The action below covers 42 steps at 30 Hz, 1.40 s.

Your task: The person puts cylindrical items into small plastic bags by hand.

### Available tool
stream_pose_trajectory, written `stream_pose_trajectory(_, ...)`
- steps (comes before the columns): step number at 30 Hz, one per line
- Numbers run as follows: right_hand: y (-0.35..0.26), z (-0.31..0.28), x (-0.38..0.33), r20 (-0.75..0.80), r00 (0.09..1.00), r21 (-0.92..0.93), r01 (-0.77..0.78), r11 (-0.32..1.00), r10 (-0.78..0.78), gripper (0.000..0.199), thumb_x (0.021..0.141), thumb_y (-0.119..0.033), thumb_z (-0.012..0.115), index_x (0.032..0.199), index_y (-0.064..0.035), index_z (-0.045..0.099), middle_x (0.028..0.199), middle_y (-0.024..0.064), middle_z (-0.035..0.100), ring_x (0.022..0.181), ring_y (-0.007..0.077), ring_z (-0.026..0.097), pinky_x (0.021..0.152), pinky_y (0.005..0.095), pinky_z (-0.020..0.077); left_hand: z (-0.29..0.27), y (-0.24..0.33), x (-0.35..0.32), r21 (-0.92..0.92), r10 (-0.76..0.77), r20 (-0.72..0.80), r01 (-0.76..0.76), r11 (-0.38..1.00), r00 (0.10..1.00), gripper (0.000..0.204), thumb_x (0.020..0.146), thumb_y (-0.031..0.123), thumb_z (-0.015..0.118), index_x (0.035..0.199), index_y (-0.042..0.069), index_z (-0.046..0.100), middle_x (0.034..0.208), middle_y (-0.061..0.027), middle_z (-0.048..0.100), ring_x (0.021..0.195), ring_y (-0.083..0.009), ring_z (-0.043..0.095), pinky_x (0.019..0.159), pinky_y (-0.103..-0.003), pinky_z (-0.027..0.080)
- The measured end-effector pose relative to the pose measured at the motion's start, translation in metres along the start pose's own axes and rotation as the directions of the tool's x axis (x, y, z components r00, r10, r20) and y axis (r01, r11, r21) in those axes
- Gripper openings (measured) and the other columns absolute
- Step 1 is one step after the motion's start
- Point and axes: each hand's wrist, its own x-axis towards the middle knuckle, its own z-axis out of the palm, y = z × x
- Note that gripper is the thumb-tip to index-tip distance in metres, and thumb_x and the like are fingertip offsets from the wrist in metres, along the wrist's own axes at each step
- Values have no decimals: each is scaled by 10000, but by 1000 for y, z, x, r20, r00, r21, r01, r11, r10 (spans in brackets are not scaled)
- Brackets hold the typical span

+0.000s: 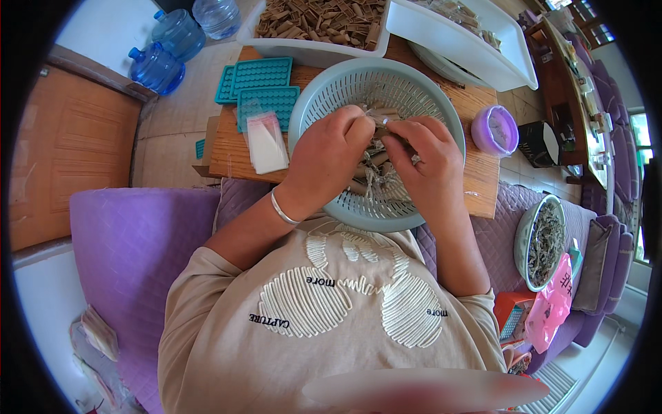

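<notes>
Both of my hands are raised over a grey-green plastic colander [310,90]. My left hand [324,155] is closed, its thumb and fingers pinching one end of a clear plastic wrapper [381,120]. My right hand [431,152] pinches the same wrapper from the other side, its fingertips close to the left ones. Whether anything is inside the wrapper is hidden by the fingers. Below the hands, in the colander, lie several brown stick-like pieces [378,160] twisted up in clear film.
A white bin of loose brown pieces [321,24] and a second white bin [507,55] stand behind the colander. Teal molds [262,74] and clear bags [267,141] lie left on the wooden table [231,148]. A purple bucket [494,131] is right; a basin of shreds [527,241] rests on the sofa.
</notes>
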Motion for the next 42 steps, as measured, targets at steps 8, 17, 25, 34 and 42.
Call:
stream_pose_trajectory(8, -1, -7, 9, 150, 987, -19, -45, 999, 48, 176, 796, -70, 691, 963, -21, 667, 959, 152, 643, 883, 351, 625, 781, 424, 512, 2, -1, 5, -79, -27, -49, 23, 997, 998, 442, 763, 39, 718, 1170, 81, 552, 1031, -136, 667, 870, -318, 659, 714, -392, 544)
stream_pose_trajectory(17, 2, -11, 16, 122, 984, 42, -136, 990, 130, 236, 770, -82, 726, 977, -33, 624, 940, 141, 620, 858, 341, 626, 738, 415, 507, -8, 4, 9, -286, -121, 192, 174, 942, 974, 497, 770, 62, 733, 1229, 73, 542, 1132, -123, 661, 1056, -267, 654, 844, -348, 540)
stream_pose_trajectory(25, 24, 0, 6, -9, 984, 32, 176, 984, -176, 179, 746, -38, 741, 914, -42, 680, 946, 103, 623, 885, 292, 624, 732, 373, 519, -11, 9, 18, -678, -229, 291, 369, 636, 929, 492, 797, -34, 718, 1242, -19, 508, 1252, -142, 612, 1194, -216, 590, 1033, -327, 469)
stream_pose_trajectory(34, 30, -30, 5, -489, 870, 50, -40, 998, 59, 137, 798, 11, 714, 929, -16, 688, 932, 79, 631, 807, 176, 618, 693, 283, 507, -5, 4, 14, -783, -271, 358, 445, 435, 894, 503, 807, 6, 747, 1243, -5, 496, 1281, -138, 593, 1199, -209, 579, 1033, -330, 461)
stream_pose_trajectory(42, 22, 1, -9, -10, 924, 307, -360, 881, 381, 279, 833, 11, 701, 1087, -21, 591, 930, 21, 622, 782, 79, 587, 688, 208, 485, 3, 11, 11, -716, -242, 289, 377, 588, 926, 553, 742, -12, 759, 1232, 25, 508, 1175, -103, 649, 1074, -200, 647, 939, -305, 521)
